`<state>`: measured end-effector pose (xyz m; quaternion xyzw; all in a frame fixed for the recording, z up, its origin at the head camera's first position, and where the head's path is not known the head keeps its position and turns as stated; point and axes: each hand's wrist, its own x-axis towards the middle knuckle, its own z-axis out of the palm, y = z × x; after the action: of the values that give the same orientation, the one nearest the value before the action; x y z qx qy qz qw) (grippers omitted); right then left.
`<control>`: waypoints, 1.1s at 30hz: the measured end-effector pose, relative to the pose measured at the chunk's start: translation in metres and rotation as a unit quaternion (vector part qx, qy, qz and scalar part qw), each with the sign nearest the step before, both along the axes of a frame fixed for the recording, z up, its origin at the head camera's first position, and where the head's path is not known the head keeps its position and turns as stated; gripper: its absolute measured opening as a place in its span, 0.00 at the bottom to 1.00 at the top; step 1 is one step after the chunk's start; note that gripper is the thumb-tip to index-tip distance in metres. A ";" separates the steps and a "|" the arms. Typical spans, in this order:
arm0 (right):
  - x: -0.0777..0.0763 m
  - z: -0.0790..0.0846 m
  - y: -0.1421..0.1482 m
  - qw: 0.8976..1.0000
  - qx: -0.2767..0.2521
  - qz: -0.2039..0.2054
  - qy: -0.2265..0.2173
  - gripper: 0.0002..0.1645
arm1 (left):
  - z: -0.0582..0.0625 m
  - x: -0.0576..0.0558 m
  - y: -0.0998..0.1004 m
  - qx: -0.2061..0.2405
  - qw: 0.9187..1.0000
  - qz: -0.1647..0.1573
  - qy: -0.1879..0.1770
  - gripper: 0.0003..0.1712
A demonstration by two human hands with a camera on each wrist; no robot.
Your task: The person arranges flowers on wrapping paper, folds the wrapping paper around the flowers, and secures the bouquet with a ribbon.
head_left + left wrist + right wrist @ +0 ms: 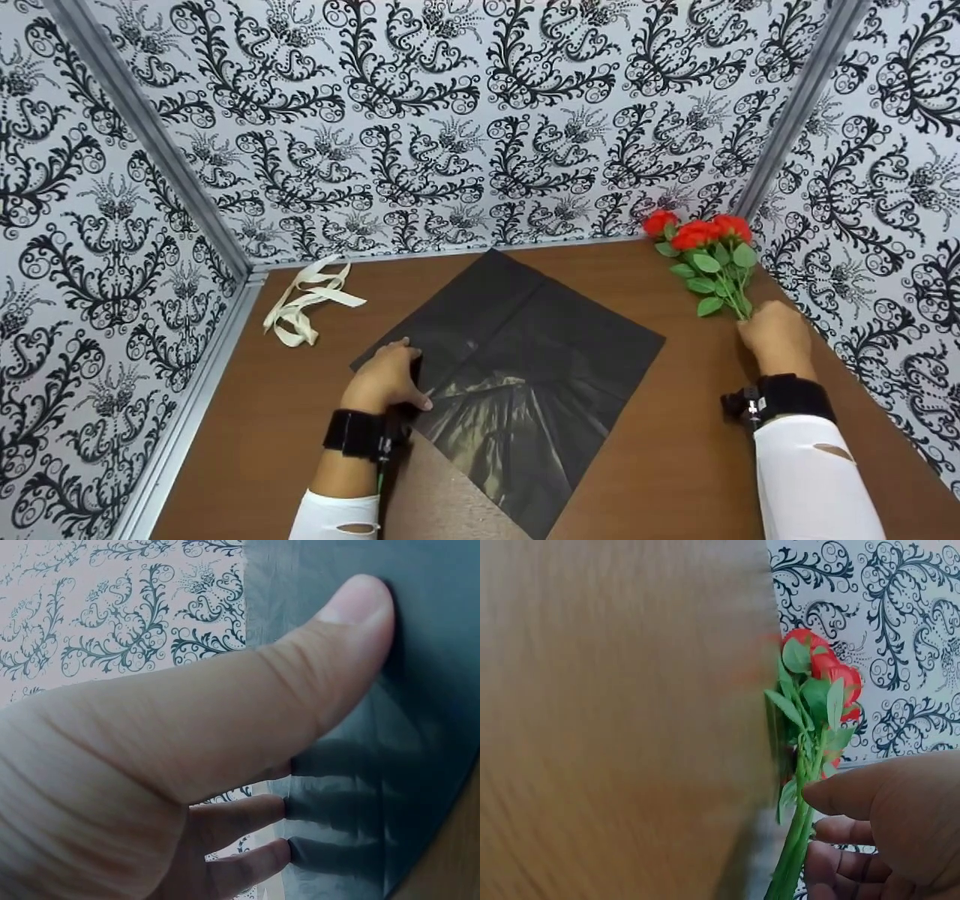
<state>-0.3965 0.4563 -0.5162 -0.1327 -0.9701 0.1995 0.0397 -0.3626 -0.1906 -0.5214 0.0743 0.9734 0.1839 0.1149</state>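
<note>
Rose stems (799, 840) in right fingers (847, 829), black sheet (525, 337) against left fingers (240, 815)

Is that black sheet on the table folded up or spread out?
Spread out: the black sheet lies across the table as a broad diamond, with creases running over it.

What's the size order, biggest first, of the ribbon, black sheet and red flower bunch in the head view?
1. Black sheet
2. Red flower bunch
3. Cream ribbon, spread almost as wide but thinner

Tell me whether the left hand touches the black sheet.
Touching: in the left wrist view, the left hand has its fingertips against the black sheet.
</note>
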 end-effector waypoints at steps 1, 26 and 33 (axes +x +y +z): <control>0.000 -0.001 0.001 1.000 0.000 -0.001 -0.001 0.23 | 0.000 0.000 0.000 -0.001 1.000 0.000 0.001 0.63; 0.007 0.041 -0.033 0.989 -0.137 -0.030 0.039 0.30 | 0.001 0.001 0.003 -0.007 1.000 -0.012 -0.007 0.62; 0.012 0.053 -0.094 0.976 -0.209 0.039 0.056 0.27 | 0.002 0.001 0.004 -0.007 1.000 -0.017 -0.001 0.61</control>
<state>-0.3840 0.3624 -0.4632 -0.0887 -0.9076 0.4063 0.0575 -0.3615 -0.1862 -0.5193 0.0896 0.9731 0.1752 0.1199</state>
